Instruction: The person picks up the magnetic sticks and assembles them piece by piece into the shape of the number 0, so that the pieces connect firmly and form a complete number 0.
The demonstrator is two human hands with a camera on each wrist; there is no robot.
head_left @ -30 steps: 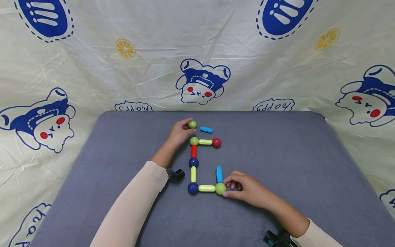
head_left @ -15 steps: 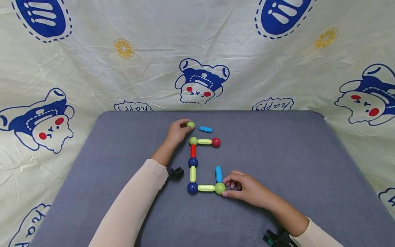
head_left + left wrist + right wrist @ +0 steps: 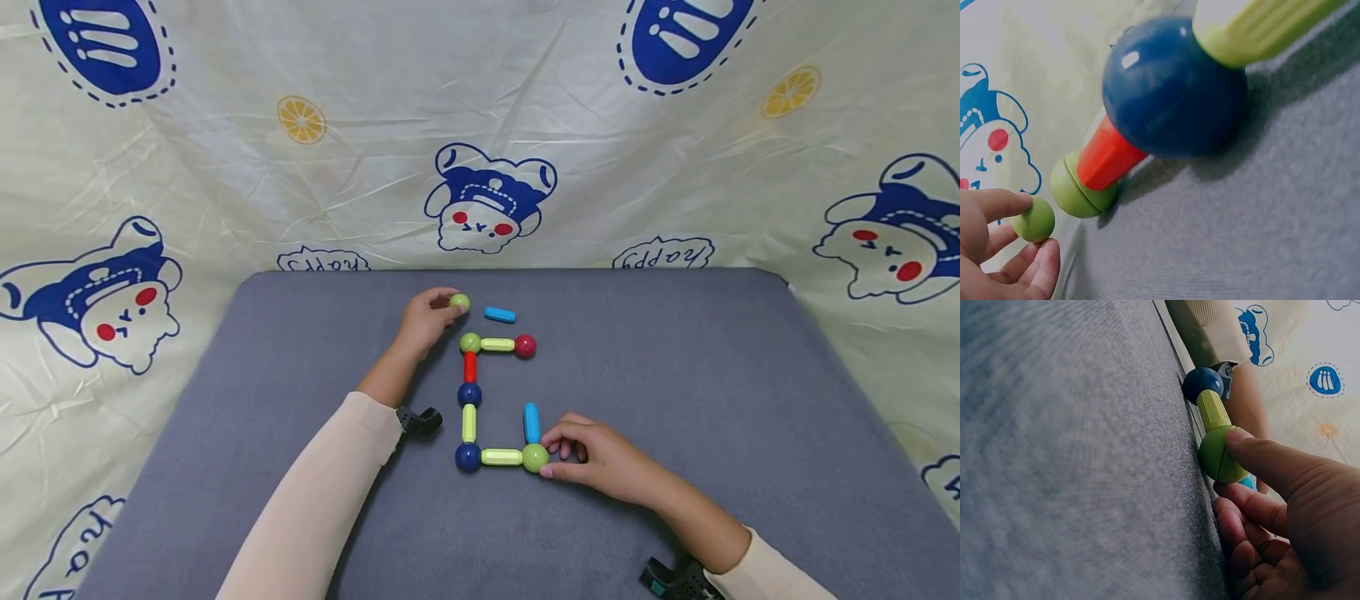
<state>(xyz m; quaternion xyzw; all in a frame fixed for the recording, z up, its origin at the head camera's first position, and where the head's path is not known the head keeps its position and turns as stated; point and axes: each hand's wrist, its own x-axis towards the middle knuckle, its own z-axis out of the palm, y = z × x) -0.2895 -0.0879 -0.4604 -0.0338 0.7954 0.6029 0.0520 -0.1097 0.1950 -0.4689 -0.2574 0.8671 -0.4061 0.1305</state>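
Observation:
My left hand (image 3: 426, 319) pinches a loose green ball (image 3: 460, 302) at the far side of the table; the left wrist view shows this ball (image 3: 1035, 220) apart from the joined pieces. A chain of magnetic balls and rods lies on the cloth. Its top row has a green ball (image 3: 470, 342), a yellow-green rod (image 3: 497, 344) and a red ball (image 3: 525, 346). Below run a red rod (image 3: 470, 367), two blue balls (image 3: 469, 394) and more yellow-green rods. With thumb and index finger, my right hand (image 3: 603, 460) grips the green corner ball (image 3: 535, 457), where a blue rod (image 3: 532, 423) points away from me.
A separate blue rod (image 3: 500, 315) lies just right of the loose ball. Grey cloth (image 3: 675, 358) covers the table, and a printed curtain (image 3: 360, 192) hangs behind its far edge. My left wrist camera (image 3: 420, 421) sits close beside the chain.
The left hand has shifted slightly left with the loose green ball, away from the loose blue rod. My right hand and the chain have stayed in place.

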